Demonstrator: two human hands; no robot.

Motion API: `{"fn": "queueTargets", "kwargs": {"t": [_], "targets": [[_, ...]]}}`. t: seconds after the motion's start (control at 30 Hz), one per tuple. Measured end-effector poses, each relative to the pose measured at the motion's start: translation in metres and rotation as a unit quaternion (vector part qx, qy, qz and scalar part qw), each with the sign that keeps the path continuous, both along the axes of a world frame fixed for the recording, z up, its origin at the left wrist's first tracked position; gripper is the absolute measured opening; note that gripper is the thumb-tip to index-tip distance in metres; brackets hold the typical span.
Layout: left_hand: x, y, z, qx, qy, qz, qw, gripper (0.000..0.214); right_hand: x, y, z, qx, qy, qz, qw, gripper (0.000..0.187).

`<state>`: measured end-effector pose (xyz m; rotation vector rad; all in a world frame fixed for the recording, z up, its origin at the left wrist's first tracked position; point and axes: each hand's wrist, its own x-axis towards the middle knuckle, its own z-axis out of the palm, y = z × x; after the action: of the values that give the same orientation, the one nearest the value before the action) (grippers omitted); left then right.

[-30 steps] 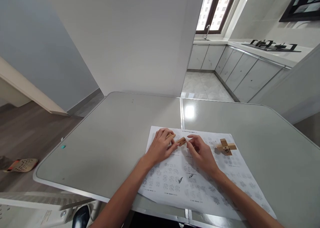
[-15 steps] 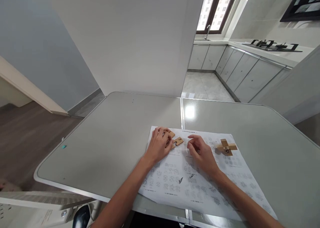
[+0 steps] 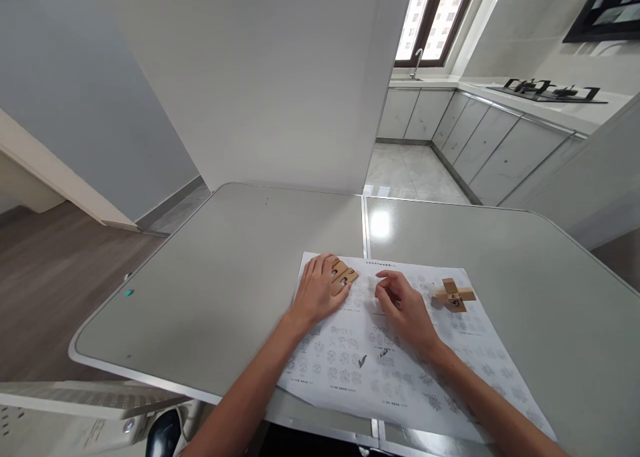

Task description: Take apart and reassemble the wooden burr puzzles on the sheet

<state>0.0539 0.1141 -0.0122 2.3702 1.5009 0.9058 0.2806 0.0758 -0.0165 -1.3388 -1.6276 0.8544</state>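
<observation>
My left hand (image 3: 316,291) rests on the printed sheet, its thumb and fingers closed around flat wooden puzzle pieces (image 3: 345,277). These notched pieces lie side by side, partly hidden under the fingers, with dark markings on them. To the right, my right hand (image 3: 404,308) hovers low over the paper, fingers loosely bent and apart, with nothing seen in it. Beyond it stands a cross-shaped assembly of wooden pieces (image 3: 454,295) with a black letter on one face. The white paper (image 3: 350,397) carries rows of small printed diagrams and lies beneath both hands.
The paper lies on a grey table (image 3: 215,297) with a metal seam down its middle. A small teal bit (image 3: 129,293) sits near the left edge. At lower left is a white appliance-like object (image 3: 95,417) with a dark rounded item (image 3: 164,433) beside it.
The wooden piece that jutted out to the right now lies against the other piece, closer to my left hand. My left fingers have stretched out more. My right hand stays put.
</observation>
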Motion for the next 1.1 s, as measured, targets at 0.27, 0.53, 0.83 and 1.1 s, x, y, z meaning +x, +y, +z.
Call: {"fn": "queueTargets", "kwargs": {"t": [0.27, 0.53, 0.83, 1.1], "targets": [[-0.001, 0.0, 0.005, 0.012, -0.005, 0.02, 1.0, 0.057, 0.002, 0.001, 0.001, -0.008, 0.025, -0.002, 1.0, 0.027], [0.002, -0.001, 0.009, 0.038, -0.025, -0.049, 0.998, 0.045, 0.008, 0.006, 0.012, -0.006, 0.035, -0.025, 0.999, 0.033], [0.004, -0.005, 0.011, 0.058, -0.029, -0.069, 0.996, 0.027, 0.075, -0.031, 0.035, 0.049, -0.258, -0.127, 0.956, 0.036], [0.006, -0.008, 0.009, 0.073, -0.035, -0.094, 0.992, 0.022, 0.121, -0.039, 0.018, 0.013, -0.347, -0.161, 0.924, 0.048]]}}
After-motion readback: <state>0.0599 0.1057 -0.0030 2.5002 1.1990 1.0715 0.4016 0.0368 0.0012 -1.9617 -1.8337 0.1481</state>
